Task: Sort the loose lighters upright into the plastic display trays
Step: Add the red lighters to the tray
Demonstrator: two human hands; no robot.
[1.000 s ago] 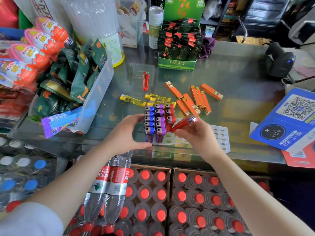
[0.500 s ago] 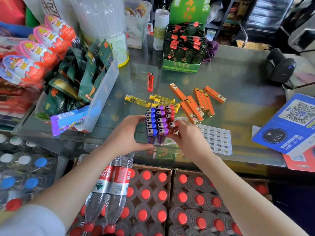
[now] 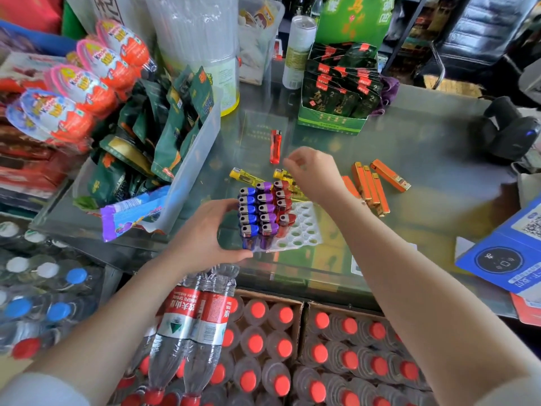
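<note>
Tray (image 3: 304, 230) | left hand (image 3: 205, 235) gripping edge | right hand (image 3: 316, 174) above yellow lighters (image 3: 288, 178)

Bare glass counter (image 3: 424, 159) beyond orange lighters (image 3: 370, 189)

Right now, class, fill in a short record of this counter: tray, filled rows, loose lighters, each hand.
tray: white plastic display tray on the glass counter, right part unfilled
filled rows: blue lighters, purple lighters, red lighters, all upright
loose: yellow lighters, single red lighter, orange lighters, all lying flat
left hand: steadies the tray's left edge
right hand: above the yellow lighters, grip empty
</note>
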